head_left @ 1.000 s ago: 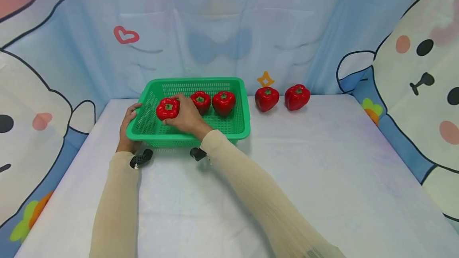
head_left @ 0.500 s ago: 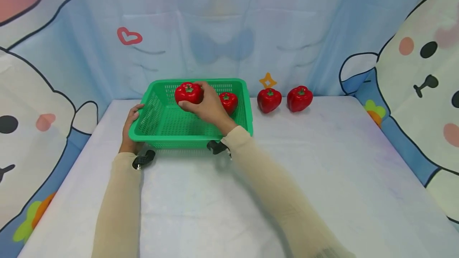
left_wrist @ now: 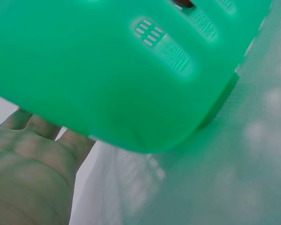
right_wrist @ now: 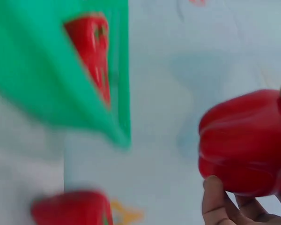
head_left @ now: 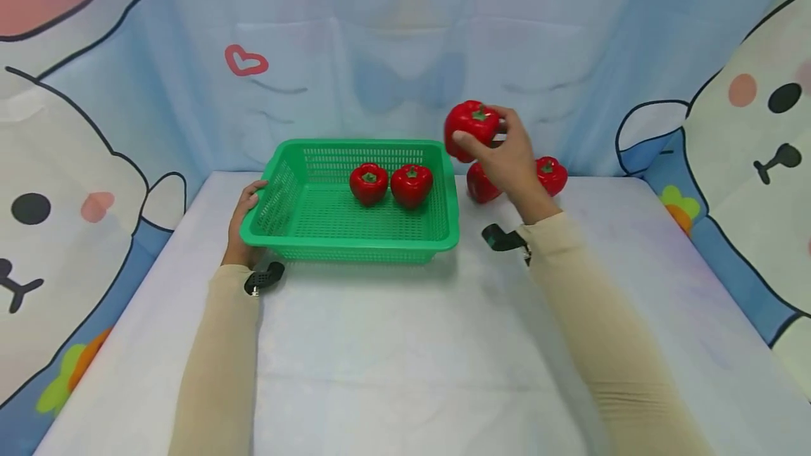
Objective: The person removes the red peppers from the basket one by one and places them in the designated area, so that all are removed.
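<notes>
A glossy red bell pepper is raised off the table to the right of the green basket. My right hand grips it between thumb and fingers; in the right wrist view the same bell pepper fills the right side. Two red bell peppers, one left and one right, sit inside the basket. My left hand holds the basket's left side, fingertips at the rim. The left wrist view shows its palm beside the basket wall, with the fingertips hidden.
Two more red bell peppers, one nearer the basket and one farther right, stand on the white tabletop, partly hidden behind my right hand. A printed blue curtain hangs along the table's back edge.
My right hand has lifted a bell pepper out of the basket's left part and carried it right, past the basket's right rim. The left hand stays on the basket.
</notes>
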Tool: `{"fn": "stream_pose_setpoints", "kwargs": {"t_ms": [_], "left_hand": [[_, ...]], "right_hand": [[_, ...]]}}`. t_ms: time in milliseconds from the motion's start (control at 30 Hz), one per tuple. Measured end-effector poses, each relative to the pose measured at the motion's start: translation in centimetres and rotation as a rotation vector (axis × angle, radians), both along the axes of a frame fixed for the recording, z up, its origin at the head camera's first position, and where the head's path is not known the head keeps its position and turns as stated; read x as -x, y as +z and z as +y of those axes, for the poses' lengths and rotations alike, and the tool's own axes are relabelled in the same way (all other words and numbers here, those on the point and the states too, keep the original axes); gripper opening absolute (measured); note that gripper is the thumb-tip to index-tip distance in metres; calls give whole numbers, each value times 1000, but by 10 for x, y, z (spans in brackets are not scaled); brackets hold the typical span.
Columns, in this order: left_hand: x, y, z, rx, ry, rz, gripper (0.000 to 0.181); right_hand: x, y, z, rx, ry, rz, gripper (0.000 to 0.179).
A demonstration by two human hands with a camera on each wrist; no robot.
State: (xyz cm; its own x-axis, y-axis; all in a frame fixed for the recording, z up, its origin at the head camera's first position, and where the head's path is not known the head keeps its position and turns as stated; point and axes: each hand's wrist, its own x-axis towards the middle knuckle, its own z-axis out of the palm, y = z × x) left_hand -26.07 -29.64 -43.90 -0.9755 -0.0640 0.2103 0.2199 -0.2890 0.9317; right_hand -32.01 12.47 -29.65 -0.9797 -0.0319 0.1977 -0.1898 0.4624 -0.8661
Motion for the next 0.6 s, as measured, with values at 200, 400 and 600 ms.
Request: {"fn": "stream_pose_setpoints", "kwargs": {"t_ms": [200,400,600], "left_hand": [[1,-1,-1,-18,7,-1,24],[1,0,-3,-26,10,3,23],[1,-1,-1,-9,13,-3,23]], "right_hand": [[26,-2,69,72,-280,-8,87],[49,-30,129,122,-470,-67,89],[57,-63,167,154,-581,-253,94]]}}
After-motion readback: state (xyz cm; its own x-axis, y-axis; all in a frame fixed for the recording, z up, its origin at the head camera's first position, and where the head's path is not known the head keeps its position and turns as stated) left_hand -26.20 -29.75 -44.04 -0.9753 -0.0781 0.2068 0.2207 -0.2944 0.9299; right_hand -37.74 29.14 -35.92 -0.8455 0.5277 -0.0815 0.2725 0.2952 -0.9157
